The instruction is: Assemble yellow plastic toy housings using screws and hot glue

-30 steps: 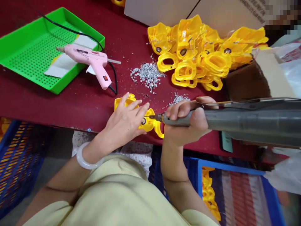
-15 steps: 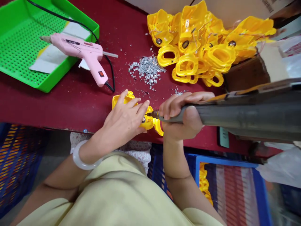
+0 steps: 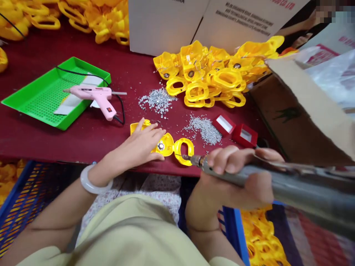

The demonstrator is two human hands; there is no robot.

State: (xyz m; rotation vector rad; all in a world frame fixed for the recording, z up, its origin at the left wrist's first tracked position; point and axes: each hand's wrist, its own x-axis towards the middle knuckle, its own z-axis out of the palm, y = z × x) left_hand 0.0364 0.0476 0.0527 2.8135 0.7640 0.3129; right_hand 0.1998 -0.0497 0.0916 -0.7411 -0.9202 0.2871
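Observation:
My left hand (image 3: 141, 142) lies with fingers spread on a yellow plastic moulded piece (image 3: 166, 145), pinning it to the table. A round metal disc (image 3: 160, 146) is set in that piece, and my fingers hide its far end. My right hand (image 3: 238, 173) grips a grey rotary tool (image 3: 277, 181) close to the camera. The tool's thin bit (image 3: 191, 159) points left, its tip beside the yellow loop (image 3: 184, 151) at the piece's right end.
A heap of yellow pieces (image 3: 206, 79) lies beyond my hands, with silver shavings (image 3: 203, 129) and small red boxes (image 3: 235, 135) near it. A pink glue gun (image 3: 95, 98) rests on a green tray (image 3: 55, 98). Blue crates (image 3: 24, 199) stand below the table edge.
My view has swung back, showing more of the table. The rotary tool has moved right and down, off the metal disc. The red boxes have come into view.

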